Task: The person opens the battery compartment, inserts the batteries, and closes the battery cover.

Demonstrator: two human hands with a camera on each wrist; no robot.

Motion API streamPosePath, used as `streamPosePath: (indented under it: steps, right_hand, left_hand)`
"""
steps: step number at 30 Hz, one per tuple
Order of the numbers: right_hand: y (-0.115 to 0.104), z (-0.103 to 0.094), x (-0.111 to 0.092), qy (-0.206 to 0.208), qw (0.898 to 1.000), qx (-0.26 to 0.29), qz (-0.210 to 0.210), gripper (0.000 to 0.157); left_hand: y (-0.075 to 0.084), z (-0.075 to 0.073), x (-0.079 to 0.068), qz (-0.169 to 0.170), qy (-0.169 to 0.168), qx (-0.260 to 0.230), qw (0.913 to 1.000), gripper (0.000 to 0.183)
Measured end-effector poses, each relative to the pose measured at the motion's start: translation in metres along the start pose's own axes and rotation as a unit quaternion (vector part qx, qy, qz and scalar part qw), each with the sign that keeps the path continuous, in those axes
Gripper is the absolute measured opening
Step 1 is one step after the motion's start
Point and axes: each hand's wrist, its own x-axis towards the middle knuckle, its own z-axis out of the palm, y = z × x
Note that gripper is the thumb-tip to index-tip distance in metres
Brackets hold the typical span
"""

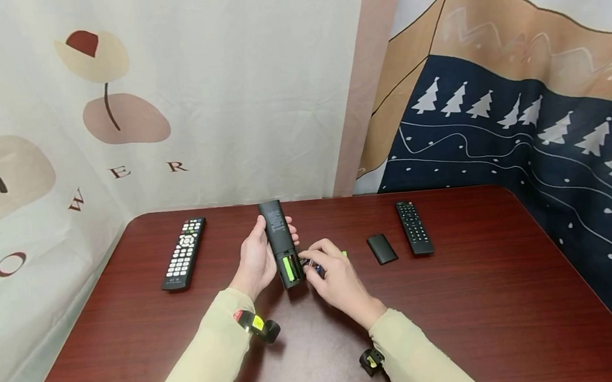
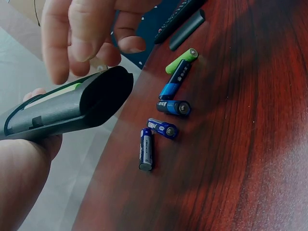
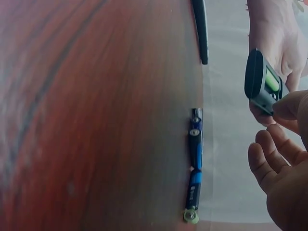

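Note:
My left hand grips a black remote control from beneath, its back turned up and its battery bay uncovered. One green battery lies in the bay; the slot beside it shows dark. Close to the bay's right side is my right hand, fingers loosely bent, with nothing visible held. In the right wrist view, its thumb is at the remote's edge; whether it touches is unclear. On the table below lie a green battery, black-and-blue batteries and blue-and-silver batteries, partly hidden by my right hand in the head view.
A black battery cover lies right of my right hand, with a small black remote beyond it. A remote with white buttons rests at the left. Printed curtains hang behind the red-brown table.

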Motion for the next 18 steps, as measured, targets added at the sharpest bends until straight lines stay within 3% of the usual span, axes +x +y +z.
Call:
streamPosePath:
  steps: [18]
  right_hand:
    - [0.017,-0.017,-0.005,-0.007,0.999,-0.025,0.028,0.026]
  left_hand:
    - [0.001,0.000,0.002,-0.002,0.003,-0.011,0.9999,0.060]
